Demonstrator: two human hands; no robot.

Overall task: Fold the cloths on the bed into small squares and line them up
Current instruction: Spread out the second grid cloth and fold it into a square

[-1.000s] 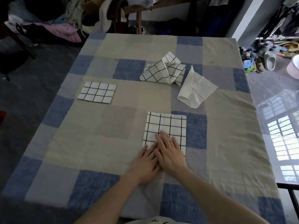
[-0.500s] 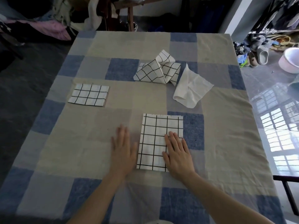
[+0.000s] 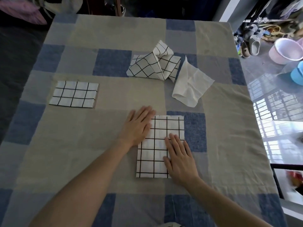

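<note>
Left hand (image 3: 139,126) and right hand (image 3: 179,158) press flat, fingers spread, on the grid cloth (image 3: 157,145); pink basin (image 3: 286,51) contents unseen.

Black-gridded white cloth (image 3: 157,145), blue-beige checked bedsheet (image 3: 114,89)

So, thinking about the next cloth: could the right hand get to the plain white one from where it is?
Probably yes: the right hand lies flat on the checked cloth, and only bare bedspread separates it from the plain white cloth.
</note>
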